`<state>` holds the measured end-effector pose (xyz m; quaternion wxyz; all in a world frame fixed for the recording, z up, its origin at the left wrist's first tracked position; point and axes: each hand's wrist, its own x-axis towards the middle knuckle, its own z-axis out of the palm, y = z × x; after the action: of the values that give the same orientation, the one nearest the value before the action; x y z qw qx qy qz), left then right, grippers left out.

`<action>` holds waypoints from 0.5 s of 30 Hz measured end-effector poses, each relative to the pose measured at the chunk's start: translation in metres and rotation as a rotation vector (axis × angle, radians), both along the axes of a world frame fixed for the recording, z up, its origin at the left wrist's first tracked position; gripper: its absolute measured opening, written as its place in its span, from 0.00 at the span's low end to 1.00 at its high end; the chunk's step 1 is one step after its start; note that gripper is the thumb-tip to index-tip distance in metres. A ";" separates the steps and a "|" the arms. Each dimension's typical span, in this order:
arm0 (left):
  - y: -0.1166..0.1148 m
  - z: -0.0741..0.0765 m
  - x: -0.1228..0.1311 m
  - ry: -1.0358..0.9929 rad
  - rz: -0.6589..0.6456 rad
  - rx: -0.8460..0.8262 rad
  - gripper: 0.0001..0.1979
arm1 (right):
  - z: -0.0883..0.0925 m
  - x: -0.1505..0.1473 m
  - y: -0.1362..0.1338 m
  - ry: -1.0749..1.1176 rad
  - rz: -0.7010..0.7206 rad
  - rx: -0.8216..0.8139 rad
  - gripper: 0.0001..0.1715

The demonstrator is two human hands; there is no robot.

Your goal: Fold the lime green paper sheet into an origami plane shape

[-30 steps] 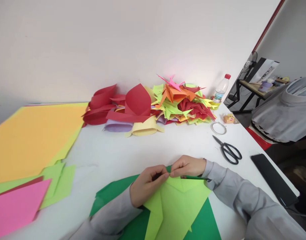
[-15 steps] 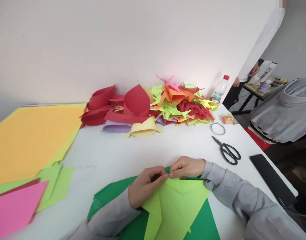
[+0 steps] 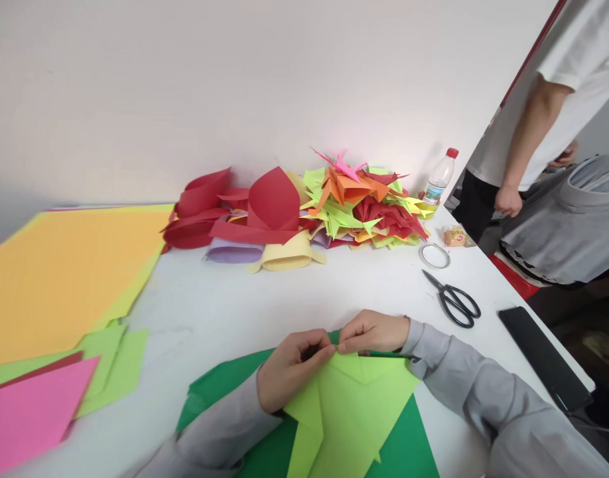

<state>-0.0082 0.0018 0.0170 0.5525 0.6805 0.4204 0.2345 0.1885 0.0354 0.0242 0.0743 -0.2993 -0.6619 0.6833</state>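
A folded light-green paper (image 3: 349, 411) lies on a dark-green sheet (image 3: 219, 385) near the front edge of the white table (image 3: 265, 299). My left hand (image 3: 292, 368) pinches the top point of the light-green paper with curled fingers. Coming in from the right, my right hand (image 3: 371, 332) pinches the same tip, fingertips touching those of the left. Both arms wear grey sleeves.
A heap of folded paper shapes (image 3: 359, 202) and red curled sheets (image 3: 235, 209) lies by the wall. Large orange sheets (image 3: 60, 279) and a pink sheet (image 3: 30, 408) sit left. Scissors (image 3: 454, 299), a tape ring (image 3: 434, 255), a bottle (image 3: 438, 179) and a black phone (image 3: 543, 355) sit right. A person in white (image 3: 538, 119) stands at right.
My hands have kept their pinch on the light-green paper's tip. A person in a white shirt has walked into view at the far right, closer to the table.
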 end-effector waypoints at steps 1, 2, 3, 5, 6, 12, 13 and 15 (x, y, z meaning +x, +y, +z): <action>0.000 0.000 0.000 -0.002 0.001 0.000 0.19 | 0.001 0.000 0.000 -0.007 -0.001 0.002 0.24; 0.000 0.000 0.000 -0.004 0.001 0.000 0.20 | 0.001 0.000 0.000 -0.011 -0.002 0.007 0.24; 0.000 -0.001 0.000 -0.008 0.001 0.001 0.20 | 0.002 0.000 0.000 -0.014 -0.001 0.014 0.25; 0.000 -0.001 0.000 -0.013 0.001 0.003 0.20 | 0.002 0.000 0.000 -0.016 0.004 0.023 0.25; 0.000 -0.001 0.000 -0.013 0.001 0.003 0.20 | 0.002 0.000 0.000 -0.016 0.004 0.022 0.25; 0.000 0.001 0.000 -0.012 0.001 0.002 0.19 | 0.002 0.000 -0.001 -0.005 -0.008 0.005 0.27; 0.000 0.001 0.000 -0.011 0.001 0.002 0.19 | 0.002 -0.001 -0.001 -0.002 -0.009 0.003 0.27; 0.001 0.001 0.001 -0.013 0.004 0.000 0.19 | 0.002 -0.001 -0.001 0.004 -0.015 0.001 0.27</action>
<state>-0.0076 0.0024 0.0180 0.5546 0.6782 0.4183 0.2399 0.1876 0.0346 0.0265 0.0808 -0.3028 -0.6597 0.6831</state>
